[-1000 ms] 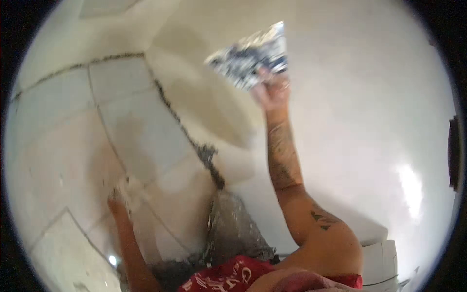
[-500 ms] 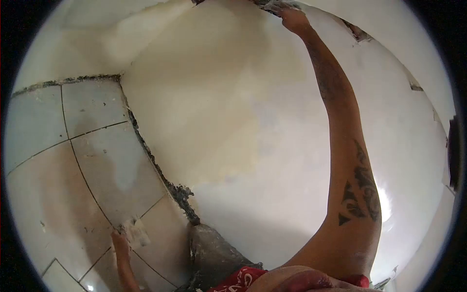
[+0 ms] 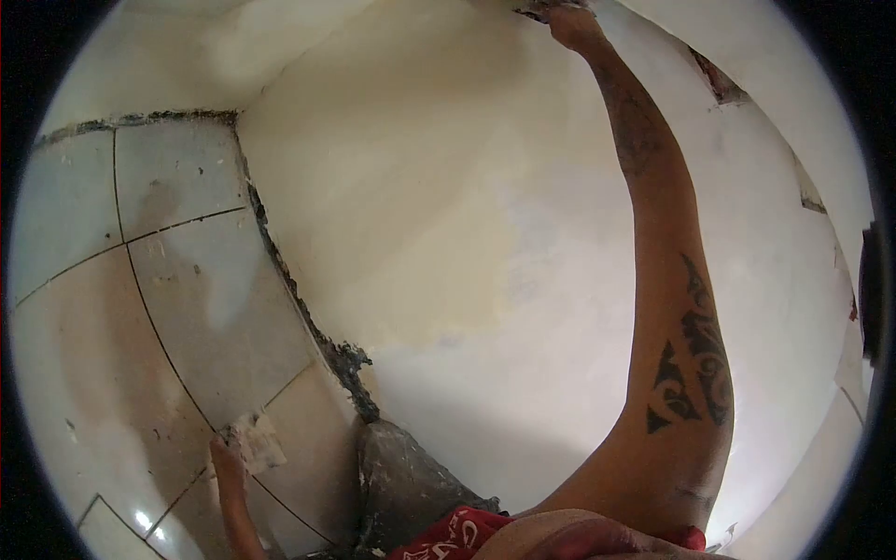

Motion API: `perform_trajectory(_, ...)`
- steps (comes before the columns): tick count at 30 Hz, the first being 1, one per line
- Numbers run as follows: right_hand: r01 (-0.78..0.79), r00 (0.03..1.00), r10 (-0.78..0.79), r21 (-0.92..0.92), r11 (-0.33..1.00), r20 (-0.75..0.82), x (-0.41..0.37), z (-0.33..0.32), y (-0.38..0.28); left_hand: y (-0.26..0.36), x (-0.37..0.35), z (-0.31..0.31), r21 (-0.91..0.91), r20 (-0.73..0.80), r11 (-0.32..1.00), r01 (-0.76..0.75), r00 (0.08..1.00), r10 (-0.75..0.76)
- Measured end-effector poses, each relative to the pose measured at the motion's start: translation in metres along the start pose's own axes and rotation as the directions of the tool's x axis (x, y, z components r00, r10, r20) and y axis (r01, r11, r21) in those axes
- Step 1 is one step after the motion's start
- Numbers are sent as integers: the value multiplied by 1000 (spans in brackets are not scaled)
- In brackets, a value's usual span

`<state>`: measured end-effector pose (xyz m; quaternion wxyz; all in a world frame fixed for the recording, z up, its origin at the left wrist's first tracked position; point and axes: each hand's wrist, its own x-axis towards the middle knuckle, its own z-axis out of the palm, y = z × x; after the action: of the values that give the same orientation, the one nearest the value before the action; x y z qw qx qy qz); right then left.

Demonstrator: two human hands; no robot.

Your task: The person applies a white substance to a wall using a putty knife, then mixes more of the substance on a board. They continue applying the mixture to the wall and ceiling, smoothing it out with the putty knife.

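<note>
My right hand [image 3: 576, 30] gripped a trowel [image 3: 536, 12] beyond its knuckles — my left hand [image 3: 227, 459], fingers unclear, met a pale slab [image 3: 259, 444].

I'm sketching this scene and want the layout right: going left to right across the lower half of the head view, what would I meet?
Left hand, pale smeared piece, something grey with white flecks, tattooed right arm.

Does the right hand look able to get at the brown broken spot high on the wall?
Probably yes: the right hand is raised near the broken spot, with only pale wall showing between them, though true distance is hard to judge.
</note>
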<state>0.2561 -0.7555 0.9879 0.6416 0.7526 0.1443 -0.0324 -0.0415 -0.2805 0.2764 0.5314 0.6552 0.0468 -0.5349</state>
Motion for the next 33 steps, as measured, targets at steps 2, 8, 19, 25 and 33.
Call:
perform_trajectory(2, 9, 998, -11, -32, 999, -57, 1, -12, -11, 15, -14, -2, -76, -6, 997, -9, 1000, 8)
perform_trajectory(8, -184, 924, 195, -65, 981, 330, 9, -40, -42, 37, -28, -7, -215, -4, 976, -36, 999, 36)
perform_trajectory(19, -61, 965, 49, 37, 997, 259, -25, -1, -14, 12, -8, -10, -69, -8, 997, -27, 1000, 26)
perform_trajectory(25, 64, 975, 11, -326, 943, 223, -82, -27, -31, 14, -20, -35, -376, 295, 885, -275, 869, 396)
perform_trajectory(33, 40, 993, -12, -252, 967, 113, -152, -88, -74, 27, -20, -16, -324, 188, 945, 34, 982, 30)
